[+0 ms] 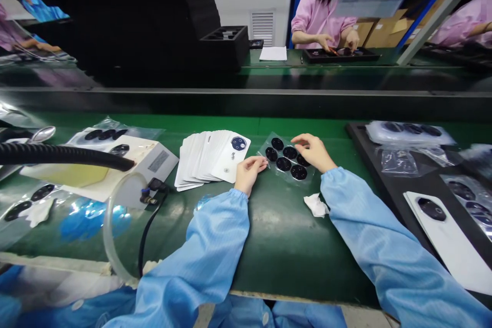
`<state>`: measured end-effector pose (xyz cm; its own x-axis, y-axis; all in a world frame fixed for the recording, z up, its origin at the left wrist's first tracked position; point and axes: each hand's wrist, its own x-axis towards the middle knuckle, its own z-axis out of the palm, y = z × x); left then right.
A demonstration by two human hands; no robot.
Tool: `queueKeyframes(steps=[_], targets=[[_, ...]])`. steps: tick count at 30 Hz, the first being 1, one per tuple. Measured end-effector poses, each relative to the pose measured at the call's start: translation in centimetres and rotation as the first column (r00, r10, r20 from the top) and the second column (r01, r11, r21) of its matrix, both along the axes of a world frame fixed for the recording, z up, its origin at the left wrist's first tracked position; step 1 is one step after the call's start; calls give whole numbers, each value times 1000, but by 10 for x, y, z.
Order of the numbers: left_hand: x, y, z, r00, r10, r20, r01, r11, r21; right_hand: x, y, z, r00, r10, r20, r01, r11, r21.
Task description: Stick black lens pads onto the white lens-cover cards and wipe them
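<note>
A clear plastic sheet (pixel 286 170) with several round black camera lens covers (pixel 289 152) lies on the green bench. My left hand (pixel 248 174) has thumb and fingers pinched at the sheet's left edge. From the upper right, my right hand (pixel 315 152) grips the sheet, its curled fingers partly hiding one cover. Just left of the sheet is a fanned stack of white phone back panels (pixel 200 159). The top panel (pixel 230 156) shows a dark round camera area. Below my right hand lies a crumpled white tissue (pixel 316 205).
At left stand a white box-shaped device (pixel 154 164), a black corrugated hose (pixel 69 156) and a clear tube (pixel 109 230). On the right, a black tray (pixel 378 164) bears bagged parts and white panels (pixel 449 241). Across the divider, a person in pink (pixel 323 15) handles a tray.
</note>
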<state>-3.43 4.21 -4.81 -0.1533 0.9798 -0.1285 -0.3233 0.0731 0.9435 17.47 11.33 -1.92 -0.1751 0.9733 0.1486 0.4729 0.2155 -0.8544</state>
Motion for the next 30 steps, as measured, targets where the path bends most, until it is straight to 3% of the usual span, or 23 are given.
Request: queueKeyframes(steps=[5,9,14,20,30], targets=[[4,-3,-1,997,-6,-83,12,997,70,-59,-33,18,969,215,120,-215,976,-19],[5,-7,3,981,-13,-192,35,993,111,-79,-41,26,960,181,213,-185,983,2],[7,-11,6,954,-7,-301,50,990,134,-78,-37,26,958,180,221,-176,984,-38],[8,-12,5,924,23,-381,42,986,160,-75,-33,22,966,237,102,-222,964,-144],[3,-6,2,929,41,-367,5,993,121,-68,-21,12,954,285,-96,-301,890,-342]])
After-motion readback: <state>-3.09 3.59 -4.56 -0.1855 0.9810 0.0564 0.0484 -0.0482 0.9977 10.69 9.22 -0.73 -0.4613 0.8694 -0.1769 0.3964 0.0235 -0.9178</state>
